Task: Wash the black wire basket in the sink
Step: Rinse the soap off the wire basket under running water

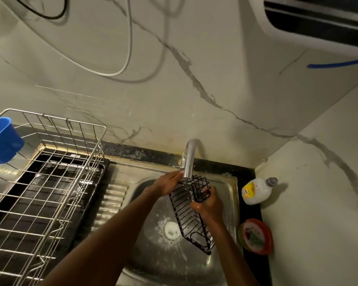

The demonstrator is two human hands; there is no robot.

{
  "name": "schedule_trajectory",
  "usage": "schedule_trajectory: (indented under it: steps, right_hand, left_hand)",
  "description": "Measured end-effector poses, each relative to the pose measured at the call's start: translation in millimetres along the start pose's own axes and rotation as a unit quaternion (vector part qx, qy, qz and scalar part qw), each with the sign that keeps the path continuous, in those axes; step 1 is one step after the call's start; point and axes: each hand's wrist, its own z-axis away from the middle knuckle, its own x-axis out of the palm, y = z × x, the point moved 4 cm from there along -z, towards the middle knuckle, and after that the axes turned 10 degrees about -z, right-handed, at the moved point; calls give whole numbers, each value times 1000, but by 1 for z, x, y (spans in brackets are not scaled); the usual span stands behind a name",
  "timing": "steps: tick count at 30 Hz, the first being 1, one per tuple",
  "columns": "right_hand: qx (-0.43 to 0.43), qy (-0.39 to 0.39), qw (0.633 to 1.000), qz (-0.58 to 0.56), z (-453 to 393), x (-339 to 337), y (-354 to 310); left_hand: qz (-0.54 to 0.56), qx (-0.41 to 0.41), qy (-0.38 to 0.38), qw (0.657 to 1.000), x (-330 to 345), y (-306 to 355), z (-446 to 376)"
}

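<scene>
I hold the basket [191,211] over the sink [232,195], right of centre in the frame, tilted so one end sits just under the tap [189,159] and the other end points down toward the lower right of the bowl. My left hand [170,183] grips the basket's upper end, fingers wrapped on the wire next to the tap's spout. My right hand [207,203] clasps the basket's right side, thumb over the rim. Both forearms reach in from the bottom of the frame.

Foam lies around the drain [171,230], just left of the basket's lower half. I cannot tell whether water is running from the tap.

On the left, a steel rack [50,182] stands on a dark tray [103,168], and a blue cup [1,140] hangs on the rack's far left edge. On the dark table strip right of the sink, a white bottle [256,190] lies against the wall, and below it a red-rimmed tub [255,236] rests on its side. A grey cable [128,48] loops on the marble wall in the upper part of the frame.
</scene>
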Motion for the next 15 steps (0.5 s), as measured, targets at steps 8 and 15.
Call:
schedule_trajectory:
  steps: [8,15]
  right_hand:
    - [22,-71,996,42,-3,19,5]
    - [2,-46,999,2,1,19,-4]
  left_hand:
    - [-41,-29,-122,991,20,36,-1]
    - [3,35,-136,990,13,24,-3]
